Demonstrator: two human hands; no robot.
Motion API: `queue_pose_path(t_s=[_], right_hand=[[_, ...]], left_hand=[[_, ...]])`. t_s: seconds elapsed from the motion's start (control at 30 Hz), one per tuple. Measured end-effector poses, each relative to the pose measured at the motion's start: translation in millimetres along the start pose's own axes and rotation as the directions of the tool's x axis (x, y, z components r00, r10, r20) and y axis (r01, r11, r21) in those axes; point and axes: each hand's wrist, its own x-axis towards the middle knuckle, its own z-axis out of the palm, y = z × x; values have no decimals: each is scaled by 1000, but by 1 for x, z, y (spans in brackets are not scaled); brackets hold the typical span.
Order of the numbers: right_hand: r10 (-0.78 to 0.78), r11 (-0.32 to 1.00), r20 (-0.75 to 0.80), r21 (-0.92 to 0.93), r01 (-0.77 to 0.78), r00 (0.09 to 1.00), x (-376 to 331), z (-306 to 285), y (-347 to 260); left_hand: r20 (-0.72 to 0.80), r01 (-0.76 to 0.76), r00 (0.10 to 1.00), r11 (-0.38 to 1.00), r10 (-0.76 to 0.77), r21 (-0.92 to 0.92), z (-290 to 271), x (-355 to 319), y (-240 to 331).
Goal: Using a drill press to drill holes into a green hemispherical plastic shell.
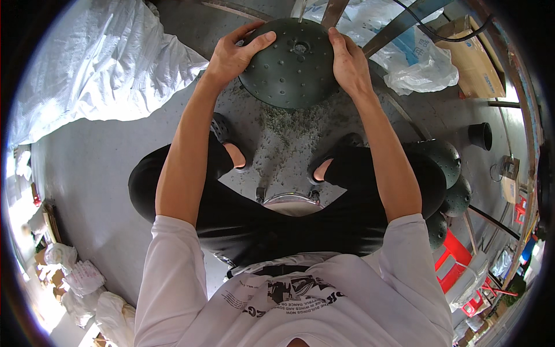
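I hold a dark green dome-shaped shell (292,66) with small studs and a centre hole between both hands, out in front of my knees. My left hand (234,55) grips its left rim with the thumb lying over the top. My right hand (348,61) clasps the right rim. Below the dome, pale gritty shavings (283,124) lie scattered on the grey floor between my feet. I am seated, legs in black trousers, dark perforated clogs on my feet.
A big white woven sack (98,63) lies at the left. Plastic bags (419,63) and a cardboard box (474,58) sit at the upper right. More dark domes (448,173) are stacked by my right knee, near a red stool (454,260). A black cup (480,136) stands beyond.
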Motion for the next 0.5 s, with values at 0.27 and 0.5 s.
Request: queue_pose_path(t_s=[0.27,0.5], right_hand=[[-17,1000,-22,13,17,1000,0,2,2],[19,1000,-16,-2,-19,1000,-1,0,0]], left_hand=[[2,-2,1000,1000,2,-11,-1,2,0],[20,8,1000,999,-7,-39,-1,-1,9]])
